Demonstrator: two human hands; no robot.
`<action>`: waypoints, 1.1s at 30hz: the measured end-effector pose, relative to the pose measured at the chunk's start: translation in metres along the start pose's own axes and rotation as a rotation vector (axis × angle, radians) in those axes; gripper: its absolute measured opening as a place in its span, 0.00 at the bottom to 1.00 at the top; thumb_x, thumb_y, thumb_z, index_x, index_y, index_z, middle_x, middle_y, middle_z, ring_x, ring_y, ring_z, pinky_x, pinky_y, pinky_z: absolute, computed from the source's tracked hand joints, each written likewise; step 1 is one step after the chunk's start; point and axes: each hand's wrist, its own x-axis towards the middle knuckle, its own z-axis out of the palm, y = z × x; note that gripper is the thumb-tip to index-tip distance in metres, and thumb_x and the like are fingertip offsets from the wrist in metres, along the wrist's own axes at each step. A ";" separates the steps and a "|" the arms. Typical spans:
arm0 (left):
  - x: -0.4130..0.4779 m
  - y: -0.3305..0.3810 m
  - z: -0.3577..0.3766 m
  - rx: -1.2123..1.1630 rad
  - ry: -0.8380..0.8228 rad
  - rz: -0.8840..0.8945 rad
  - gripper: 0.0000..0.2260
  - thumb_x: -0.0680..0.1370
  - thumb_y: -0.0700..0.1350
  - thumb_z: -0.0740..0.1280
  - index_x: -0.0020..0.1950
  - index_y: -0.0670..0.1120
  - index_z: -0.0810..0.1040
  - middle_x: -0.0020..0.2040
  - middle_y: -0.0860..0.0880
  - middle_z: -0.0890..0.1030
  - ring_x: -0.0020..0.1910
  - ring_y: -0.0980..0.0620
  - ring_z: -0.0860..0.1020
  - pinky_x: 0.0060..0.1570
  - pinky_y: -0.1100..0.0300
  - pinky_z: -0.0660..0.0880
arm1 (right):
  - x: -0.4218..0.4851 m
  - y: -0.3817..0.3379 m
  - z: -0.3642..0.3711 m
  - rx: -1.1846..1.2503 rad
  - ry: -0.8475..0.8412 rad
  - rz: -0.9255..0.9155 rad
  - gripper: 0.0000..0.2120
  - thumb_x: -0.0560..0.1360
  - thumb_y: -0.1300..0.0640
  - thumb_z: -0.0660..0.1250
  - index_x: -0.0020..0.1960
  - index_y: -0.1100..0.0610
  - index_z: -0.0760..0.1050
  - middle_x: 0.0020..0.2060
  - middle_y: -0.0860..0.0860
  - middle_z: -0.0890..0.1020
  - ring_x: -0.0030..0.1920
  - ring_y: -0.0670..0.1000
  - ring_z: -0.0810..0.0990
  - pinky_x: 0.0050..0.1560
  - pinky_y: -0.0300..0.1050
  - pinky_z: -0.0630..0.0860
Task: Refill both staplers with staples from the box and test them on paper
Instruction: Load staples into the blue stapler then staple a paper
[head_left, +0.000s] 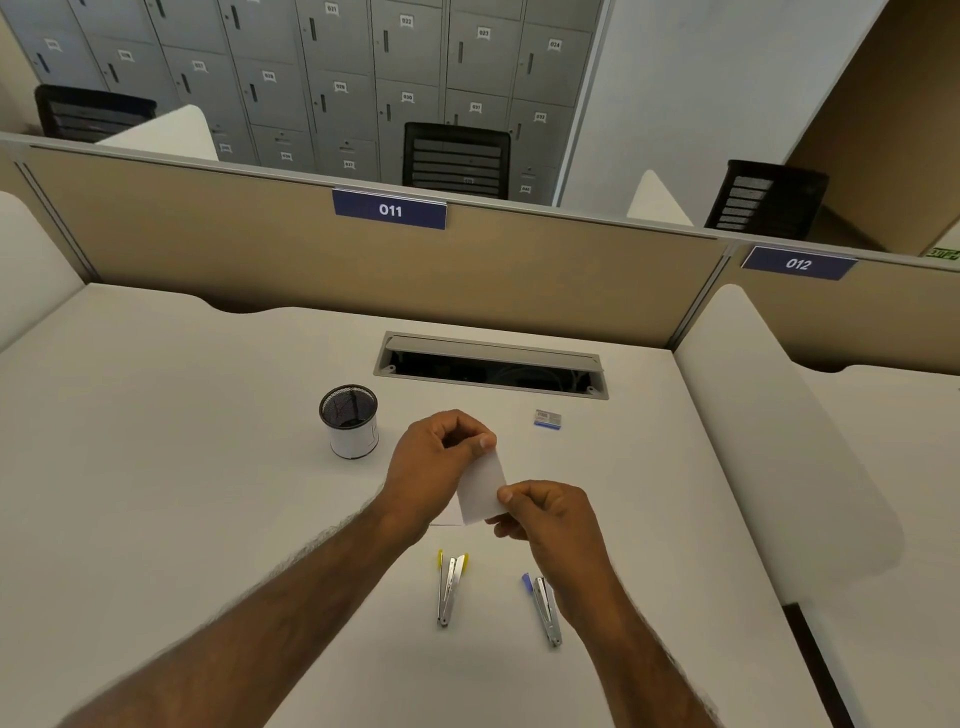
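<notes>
A small white slip of paper (483, 488) is held above the white desk between both hands. My left hand (436, 462) pinches its top edge, and my right hand (550, 514) pinches its lower right corner. Two metal staplers lie on the desk nearer to me: one with yellow ends (450, 587) under the paper, and one with a blue end (545, 608) partly hidden by my right wrist. The small staple box (547, 419) sits farther back to the right, apart from both hands.
A black mesh pen cup (349, 421) stands left of my hands. A cable slot (491, 365) is cut into the desk at the back. A tan partition (260, 249) closes the far side, and a white divider (769, 441) bounds the right.
</notes>
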 end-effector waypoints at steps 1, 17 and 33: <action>0.001 0.001 -0.001 -0.019 0.024 -0.009 0.06 0.80 0.47 0.68 0.54 0.47 0.81 0.52 0.50 0.82 0.47 0.51 0.78 0.41 0.66 0.75 | -0.001 0.000 0.000 0.006 -0.017 0.010 0.12 0.79 0.57 0.65 0.38 0.50 0.81 0.34 0.49 0.86 0.37 0.51 0.84 0.46 0.44 0.81; -0.004 -0.003 0.004 -0.264 -0.070 -0.147 0.12 0.78 0.47 0.70 0.60 0.45 0.80 0.57 0.47 0.84 0.54 0.47 0.83 0.54 0.51 0.82 | 0.015 -0.011 0.006 0.177 0.203 0.006 0.04 0.76 0.56 0.69 0.43 0.53 0.81 0.40 0.48 0.84 0.43 0.51 0.82 0.40 0.43 0.82; -0.008 -0.018 -0.007 -0.251 0.029 -0.202 0.09 0.79 0.42 0.70 0.52 0.36 0.81 0.48 0.41 0.85 0.42 0.46 0.85 0.36 0.56 0.84 | 0.015 0.140 -0.020 -0.666 0.178 0.313 0.27 0.68 0.38 0.70 0.60 0.53 0.71 0.50 0.52 0.80 0.54 0.55 0.79 0.49 0.47 0.75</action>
